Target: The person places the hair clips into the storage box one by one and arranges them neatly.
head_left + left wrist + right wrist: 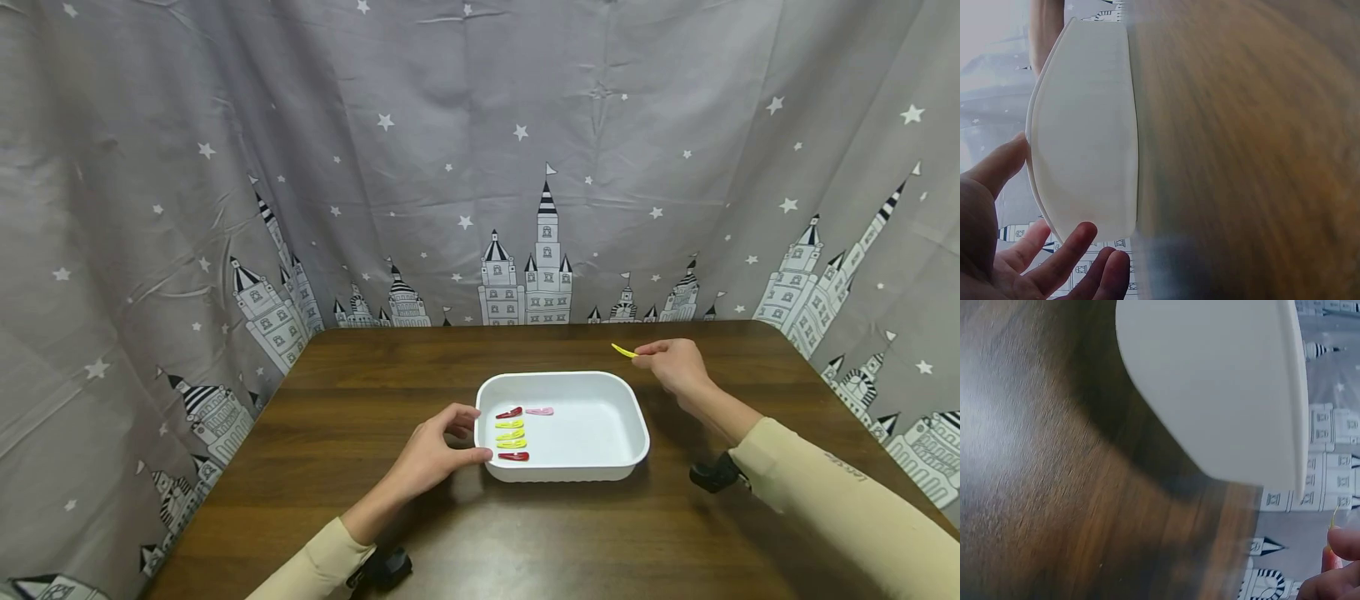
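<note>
Because the yellow snap clip (624, 351) juts beyond the right hand's (677, 365) pinching fingers, it could slip. The left hand (437, 443), fingers spread, touches the tray (588, 429).

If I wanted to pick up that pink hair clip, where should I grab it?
Probably by its wider right end, pinching its long edges from above and the right. The pink hair clip lies flat in the white tray, its narrow left end near the farther red hair clip, with bare space to its right.
</note>
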### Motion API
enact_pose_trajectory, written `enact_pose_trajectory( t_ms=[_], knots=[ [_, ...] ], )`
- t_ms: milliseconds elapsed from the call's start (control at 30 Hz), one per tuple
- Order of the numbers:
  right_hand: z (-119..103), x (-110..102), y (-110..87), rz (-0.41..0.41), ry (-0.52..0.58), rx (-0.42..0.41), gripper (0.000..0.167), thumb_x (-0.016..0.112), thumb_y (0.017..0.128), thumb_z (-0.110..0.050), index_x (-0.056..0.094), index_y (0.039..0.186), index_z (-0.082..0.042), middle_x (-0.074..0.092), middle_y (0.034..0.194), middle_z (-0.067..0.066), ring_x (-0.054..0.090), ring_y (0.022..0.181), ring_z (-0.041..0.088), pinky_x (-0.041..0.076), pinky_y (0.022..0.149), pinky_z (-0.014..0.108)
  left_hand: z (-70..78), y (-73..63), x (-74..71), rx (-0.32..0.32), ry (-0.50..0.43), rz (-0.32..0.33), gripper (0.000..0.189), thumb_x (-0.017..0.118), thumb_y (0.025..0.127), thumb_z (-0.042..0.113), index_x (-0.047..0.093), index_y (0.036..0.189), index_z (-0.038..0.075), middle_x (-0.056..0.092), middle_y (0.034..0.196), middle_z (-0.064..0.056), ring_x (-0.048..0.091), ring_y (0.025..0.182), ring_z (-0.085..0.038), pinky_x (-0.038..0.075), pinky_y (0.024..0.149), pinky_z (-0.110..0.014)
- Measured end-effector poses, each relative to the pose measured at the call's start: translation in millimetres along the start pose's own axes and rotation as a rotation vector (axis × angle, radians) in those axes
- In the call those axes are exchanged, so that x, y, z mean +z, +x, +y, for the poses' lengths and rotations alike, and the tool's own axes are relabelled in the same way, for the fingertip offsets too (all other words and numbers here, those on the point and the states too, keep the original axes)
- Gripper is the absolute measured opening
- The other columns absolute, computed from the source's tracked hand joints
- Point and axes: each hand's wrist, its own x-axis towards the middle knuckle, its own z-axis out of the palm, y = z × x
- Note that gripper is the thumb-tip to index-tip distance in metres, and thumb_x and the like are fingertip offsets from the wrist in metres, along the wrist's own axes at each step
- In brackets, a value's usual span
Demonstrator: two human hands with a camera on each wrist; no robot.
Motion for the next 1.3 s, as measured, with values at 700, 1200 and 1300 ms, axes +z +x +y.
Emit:
enact_pose_trajectory(
  t_ms=[700, 1200, 1300],
  knots=[
    [-31.6, 26.4, -18.8, -0.111, -0.01, -0.031, 0.023, 0.067, 0.094, -0.012, 0.071, 0.113, 0.001, 0.069, 0.097, 0.017, 0.05, 0.062, 0.019, 0.047, 0.084, 0.042, 0.4, 0.4, -0.2, 0.006, -0.013, -0.009, 0.057, 0.09, 0.073, 0.036, 0.067, 0.12, 0.015, 0.072, 0.11, -0.002, 0.066, 0.099, -0.018, 0.05, 0.089, -0.045],
    [-35.7, 53.2, -24.9, -0.157, -0.02, 0.001, 0.021, 0.067, 0.094, -0.011, 0.073, 0.113, -0.004, 0.063, 0.121, 0.019, 0.032, 0.045, 0.012, 0.028, 0.044, 0.026, 1.4, 0.2, -0.3, 0.005, -0.01, -0.014, 0.056, 0.09, 0.074, 0.036, 0.067, 0.12, 0.015, 0.072, 0.111, -0.003, 0.066, 0.1, -0.018, 0.05, 0.09, -0.045],
    [-33.9, 60.0, -24.8, -0.167, -0.027, -0.003, 0.021, 0.068, 0.093, -0.01, 0.073, 0.112, -0.004, 0.063, 0.117, 0.018, 0.036, 0.05, 0.014, 0.029, 0.046, 0.026, 1.8, 0.6, -0.2, 0.004, -0.006, -0.015, 0.056, 0.09, 0.074, 0.036, 0.067, 0.12, 0.015, 0.072, 0.111, -0.003, 0.066, 0.1, -0.018, 0.05, 0.09, -0.045]
  ],
)
